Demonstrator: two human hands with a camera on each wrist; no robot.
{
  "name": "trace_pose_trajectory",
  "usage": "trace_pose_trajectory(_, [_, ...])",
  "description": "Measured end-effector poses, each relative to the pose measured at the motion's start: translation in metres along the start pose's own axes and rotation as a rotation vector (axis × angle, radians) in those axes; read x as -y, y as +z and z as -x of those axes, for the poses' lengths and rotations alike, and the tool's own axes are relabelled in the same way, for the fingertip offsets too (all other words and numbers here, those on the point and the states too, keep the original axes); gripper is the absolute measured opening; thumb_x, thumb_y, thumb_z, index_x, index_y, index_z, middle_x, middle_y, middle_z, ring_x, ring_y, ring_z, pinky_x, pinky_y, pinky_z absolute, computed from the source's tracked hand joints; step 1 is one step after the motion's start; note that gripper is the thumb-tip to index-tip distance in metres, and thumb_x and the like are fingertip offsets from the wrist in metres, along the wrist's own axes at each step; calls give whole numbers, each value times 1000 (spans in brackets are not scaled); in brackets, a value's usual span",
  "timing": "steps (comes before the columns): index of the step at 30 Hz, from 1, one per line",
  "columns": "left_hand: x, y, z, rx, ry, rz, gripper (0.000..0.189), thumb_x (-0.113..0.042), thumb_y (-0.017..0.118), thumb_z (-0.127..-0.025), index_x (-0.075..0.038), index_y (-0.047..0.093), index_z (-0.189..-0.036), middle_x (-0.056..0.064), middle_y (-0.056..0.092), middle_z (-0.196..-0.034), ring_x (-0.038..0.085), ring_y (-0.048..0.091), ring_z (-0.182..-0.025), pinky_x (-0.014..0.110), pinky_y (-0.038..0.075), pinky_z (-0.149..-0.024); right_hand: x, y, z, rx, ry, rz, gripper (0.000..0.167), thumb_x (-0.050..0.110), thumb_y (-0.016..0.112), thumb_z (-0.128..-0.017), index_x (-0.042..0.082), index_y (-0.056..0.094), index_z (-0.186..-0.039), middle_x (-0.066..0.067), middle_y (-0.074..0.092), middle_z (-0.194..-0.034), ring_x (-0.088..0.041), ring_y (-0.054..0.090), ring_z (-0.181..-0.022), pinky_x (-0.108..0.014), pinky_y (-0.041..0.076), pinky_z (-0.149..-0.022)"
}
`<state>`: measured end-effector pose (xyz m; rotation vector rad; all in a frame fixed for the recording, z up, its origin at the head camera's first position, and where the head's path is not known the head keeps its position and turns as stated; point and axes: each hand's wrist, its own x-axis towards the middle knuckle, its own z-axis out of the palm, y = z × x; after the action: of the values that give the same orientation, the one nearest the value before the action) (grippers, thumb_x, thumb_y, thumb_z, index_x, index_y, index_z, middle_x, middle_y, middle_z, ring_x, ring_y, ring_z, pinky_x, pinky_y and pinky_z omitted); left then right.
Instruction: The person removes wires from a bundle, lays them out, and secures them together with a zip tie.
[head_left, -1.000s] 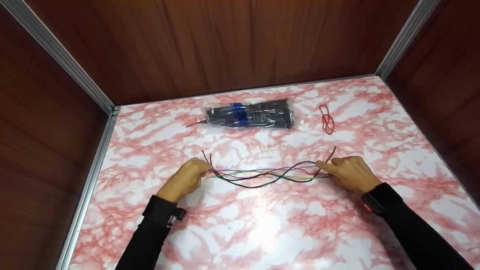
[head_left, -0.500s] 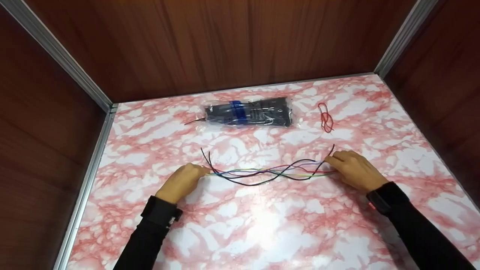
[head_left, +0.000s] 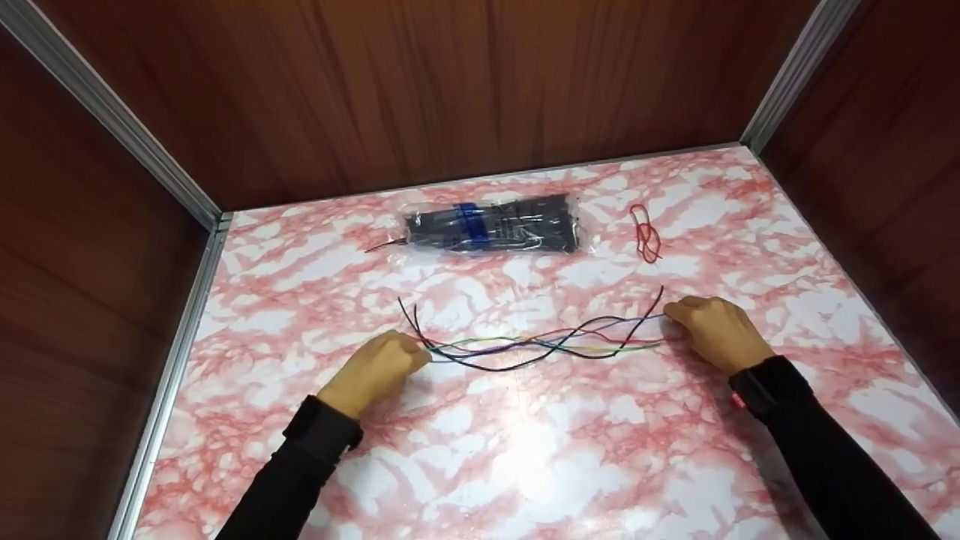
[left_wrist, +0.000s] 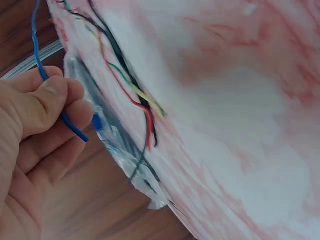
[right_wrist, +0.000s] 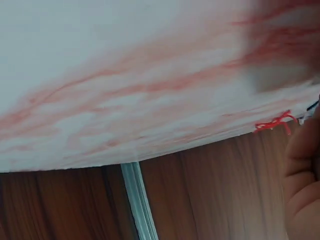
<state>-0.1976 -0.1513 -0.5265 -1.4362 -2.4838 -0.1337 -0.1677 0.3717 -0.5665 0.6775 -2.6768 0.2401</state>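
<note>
Several thin coloured wires point(head_left: 517, 367), black, red, green, yellow and blue among them, lie loosely crossed in a bundle across the table. My left hand point(head_left: 379, 371) is at the bundle's left end. In the left wrist view its thumb and fingers pinch a blue wire point(left_wrist: 36, 42) near its tip, which sticks out below them. The red, black and yellow-green ends point(left_wrist: 150, 120) lie apart from that hand. At the right end my right hand point(head_left: 716, 334) pinches the blue wire's other end. The right wrist view cuts off most of that hand, hiding its fingertips.
A clear plastic bag point(head_left: 491, 225) of black strips with a blue band lies behind the wires. To its right is a looped red cord point(head_left: 646, 234). Brown wood-look panels point(head_left: 465, 90) with grey metal corner strips enclose the marbled table point(head_left: 525, 472).
My right hand has moved slightly outward to the right. My left hand has shifted slightly nearer me, and the blue wire's left end now sits at the bundle's near side.
</note>
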Motion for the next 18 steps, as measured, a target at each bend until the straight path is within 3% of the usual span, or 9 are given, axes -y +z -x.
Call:
trace_pose_trajectory(6, [9,3,8,90,-121,-84,19,3,65,-82,-14,69,-89,4,70,-80,22,68,-75,36,56,-71,7,2,-1,-41,-81,-36,23,-2,79,-73,12,73,-90,-4,64,-78,-19,64,-65,-37,50,-57])
trace_pose_trajectory(10, [13,5,3,75,-194,-108,18,3,65,-83,-13,72,-88,6,70,-76,24,69,-72,39,56,-64,9,0,-3,-56,-109,23,19,0,79,-71,13,74,-85,-3,63,-76,-22,60,-68,-37,39,-58])
trace_pose_trajectory(12, [14,8,1,60,-224,-100,16,2,66,-83,-12,73,-86,7,71,-75,24,69,-71,40,55,-62,9,1,-4,-38,-107,45,19,2,80,-69,12,74,-84,-3,64,-75,-25,60,-70,-37,36,-58])
trace_pose_trajectory(18, [11,21,-3,98,-289,-27,16,6,67,-78,-9,72,-77,9,71,-74,27,68,-69,41,54,-59,9,7,-10,19,-103,52,16,3,78,-68,13,72,-78,-2,65,-73,-26,61,-70,-40,42,-56])
